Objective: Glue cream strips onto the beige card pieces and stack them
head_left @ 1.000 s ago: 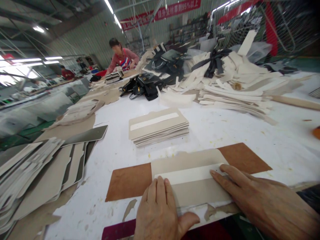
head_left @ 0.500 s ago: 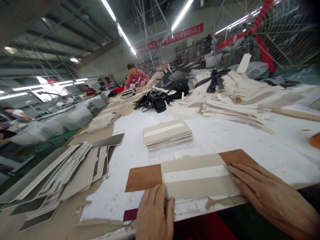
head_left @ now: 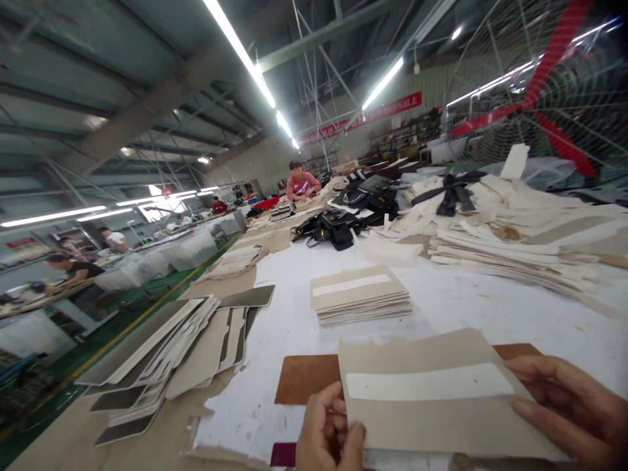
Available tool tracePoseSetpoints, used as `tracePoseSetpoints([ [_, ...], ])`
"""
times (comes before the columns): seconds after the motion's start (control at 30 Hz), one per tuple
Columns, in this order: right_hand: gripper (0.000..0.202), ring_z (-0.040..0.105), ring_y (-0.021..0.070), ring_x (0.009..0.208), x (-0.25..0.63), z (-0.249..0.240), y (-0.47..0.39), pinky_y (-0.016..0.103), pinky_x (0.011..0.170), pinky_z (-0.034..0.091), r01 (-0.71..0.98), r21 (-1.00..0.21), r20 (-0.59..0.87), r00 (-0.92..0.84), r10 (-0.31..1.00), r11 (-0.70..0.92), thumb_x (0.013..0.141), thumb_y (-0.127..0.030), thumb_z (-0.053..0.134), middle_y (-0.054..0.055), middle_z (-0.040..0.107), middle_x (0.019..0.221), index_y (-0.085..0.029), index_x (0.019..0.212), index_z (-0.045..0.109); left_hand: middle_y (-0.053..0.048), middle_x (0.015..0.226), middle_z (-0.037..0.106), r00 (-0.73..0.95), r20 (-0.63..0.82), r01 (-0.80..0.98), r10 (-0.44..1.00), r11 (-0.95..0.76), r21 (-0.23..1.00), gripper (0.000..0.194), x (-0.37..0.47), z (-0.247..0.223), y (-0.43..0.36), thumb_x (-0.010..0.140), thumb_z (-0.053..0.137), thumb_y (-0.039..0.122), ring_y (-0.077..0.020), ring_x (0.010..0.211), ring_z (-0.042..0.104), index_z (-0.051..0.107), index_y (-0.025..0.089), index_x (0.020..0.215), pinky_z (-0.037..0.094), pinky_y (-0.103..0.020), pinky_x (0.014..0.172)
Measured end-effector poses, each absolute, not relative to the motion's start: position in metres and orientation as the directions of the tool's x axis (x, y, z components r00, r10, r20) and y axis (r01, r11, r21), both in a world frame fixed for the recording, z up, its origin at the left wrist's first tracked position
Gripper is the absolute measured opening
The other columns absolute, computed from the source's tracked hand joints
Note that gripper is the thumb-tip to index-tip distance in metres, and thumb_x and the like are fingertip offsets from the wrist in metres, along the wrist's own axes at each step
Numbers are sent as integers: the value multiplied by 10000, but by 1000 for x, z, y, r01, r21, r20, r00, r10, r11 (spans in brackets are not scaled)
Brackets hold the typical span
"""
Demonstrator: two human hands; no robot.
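A beige panel with a white strip (head_left: 426,409) across it is raised off the table between my hands. My left hand (head_left: 330,428) pinches its lower left edge, thumb in front. At its right edge, my right hand (head_left: 564,399) grips it between thumb and fingers. Behind the panel lies a brown piece (head_left: 307,378), showing to its left and again to its right; its middle is hidden. A neat stack of similar beige panels (head_left: 360,294) sits just beyond on the white sheet.
Loose grey and beige panels (head_left: 196,360) pile up at the left. Black bags (head_left: 333,226) and heaped cream strips (head_left: 515,242) cover the far side. A red-bladed fan (head_left: 520,108) stands at right. A person (head_left: 301,183) works at the far end; others sit further left.
Both hands have gone from lying on the pieces to gripping the beige panel, which has come up off the brown piece toward me. The camera view has tilted up and turned left.
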State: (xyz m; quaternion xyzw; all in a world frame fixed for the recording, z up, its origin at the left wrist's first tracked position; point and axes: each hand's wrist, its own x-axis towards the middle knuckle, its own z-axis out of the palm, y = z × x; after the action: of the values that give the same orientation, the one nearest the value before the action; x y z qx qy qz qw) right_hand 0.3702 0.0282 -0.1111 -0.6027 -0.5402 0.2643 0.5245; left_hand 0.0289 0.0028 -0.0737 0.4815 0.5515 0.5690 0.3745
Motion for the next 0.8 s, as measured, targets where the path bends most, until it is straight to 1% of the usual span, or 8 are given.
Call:
tracePoseSetpoints([
  [0.07, 475, 778, 339, 838, 370, -84, 44, 417, 646, 701, 264, -960, 164, 243, 956, 97, 836, -773, 711, 51, 808, 1026, -413, 1146, 683, -46, 1008, 739, -258, 198, 104, 946, -176, 979, 450, 23, -56, 9, 842, 797, 432, -186, 766, 729, 752, 243, 1248, 574, -290, 681],
  [0.17, 531, 764, 347, 884, 365, -39, 96, 413, 693, 663, 322, -936, 210, 189, 959, 141, 676, -734, 814, 58, 791, 942, -363, 1036, 689, -63, 1013, 791, -237, 278, 286, 931, -207, 936, 392, 12, -16, 43, 892, 746, 390, -228, 899, 773, 748, 228, 1248, 602, -329, 810],
  [0.2, 520, 760, 336, 892, 361, -26, 118, 408, 712, 645, 353, -923, 217, 145, 965, 155, 714, -695, 786, 62, 793, 963, -333, 1073, 689, -57, 1007, 798, -226, 284, 369, 932, -188, 910, 377, 7, -4, 60, 884, 752, 363, -227, 896, 774, 750, 225, 1235, 604, -335, 819],
  [0.33, 378, 740, 272, 830, 329, -6, 202, 364, 701, 587, 420, -894, 235, 142, 961, 156, 800, -468, 725, 62, 775, 911, -247, 1103, 678, -39, 982, 787, -259, 312, 472, 914, -162, 867, 237, -6, 18, 138, 907, 772, 239, -202, 871, 753, 751, 192, 1139, 606, -359, 867],
  [0.43, 240, 723, 231, 851, 308, -18, 243, 352, 772, 598, 469, -871, 239, 145, 960, 146, 905, -336, 742, 63, 757, 961, -209, 1100, 685, -47, 1100, 769, -266, 317, 553, 910, -126, 824, 208, -11, 7, 183, 997, 786, 318, -212, 972, 745, 733, 175, 1137, 623, -430, 931],
  [0.53, 192, 707, 217, 906, 303, -33, 263, 399, 874, 609, 542, -832, 230, 151, 961, 114, 1011, -342, 778, 50, 732, 1025, -177, 1071, 700, -63, 1186, 754, -281, 294, 616, 914, -64, 785, 251, -15, -10, 205, 1034, 765, 389, -236, 1066, 737, 730, 176, 1162, 625, -476, 978],
  [0.63, 216, 702, 249, 1052, 316, -40, 269, 478, 1005, 589, 598, -795, 233, 151, 961, 99, 1034, -365, 798, 65, 728, 1136, -168, 1077, 721, -89, 1309, 731, -301, 288, 640, 909, -31, 768, 299, -21, -19, 211, 1039, 755, 402, -271, 1184, 714, 722, 187, 1243, 596, -529, 1055],
  [0.8, 387, 664, 316, 1276, 336, -43, 267, 571, 1154, 516, 566, -819, 214, 150, 965, 94, 1103, -502, 686, 138, 698, 1374, -174, 1306, 715, -125, 1508, 651, -241, 281, 576, 929, -96, 812, 425, -19, -21, 216, 1075, 686, 475, -321, 1360, 644, 670, 211, 1408, 528, -597, 1157],
])
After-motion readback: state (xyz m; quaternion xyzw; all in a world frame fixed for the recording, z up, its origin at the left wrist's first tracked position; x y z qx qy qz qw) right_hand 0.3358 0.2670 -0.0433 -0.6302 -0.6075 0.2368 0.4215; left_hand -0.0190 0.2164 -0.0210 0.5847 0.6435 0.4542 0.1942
